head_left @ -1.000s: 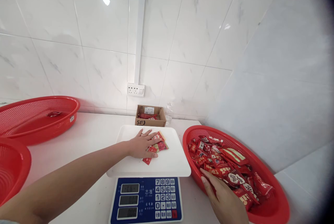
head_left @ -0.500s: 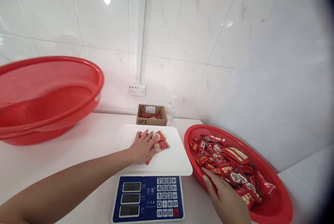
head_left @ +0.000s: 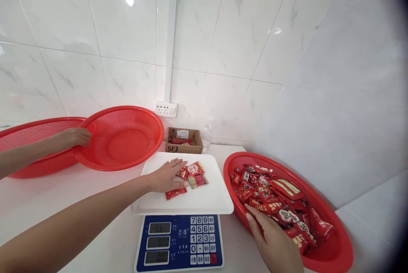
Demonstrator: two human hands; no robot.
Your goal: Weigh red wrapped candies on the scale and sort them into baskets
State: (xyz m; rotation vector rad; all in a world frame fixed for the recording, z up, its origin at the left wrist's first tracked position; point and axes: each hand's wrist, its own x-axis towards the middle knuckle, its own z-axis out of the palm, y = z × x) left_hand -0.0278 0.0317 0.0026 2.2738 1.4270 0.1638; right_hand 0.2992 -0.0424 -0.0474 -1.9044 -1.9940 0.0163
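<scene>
On white counter (head_left: 47, 196): digital scale (head_left: 178, 243) under the left hand (head_left: 164, 177), red basket (head_left: 334, 251) (sweets (head_left: 280, 205) inside) at the right hand (head_left: 276, 245), cardboard box (head_left: 184, 147) beyond the left hand.

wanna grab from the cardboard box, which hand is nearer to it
Left. The left hand on the tray just before the box; right hand in the sweets basket, farther off.

Our one view, from head height over the counter (head_left: 32, 196).
We look forward and down, close above the scale (head_left: 178, 242), facing the tiled corner (head_left: 280, 88).
</scene>
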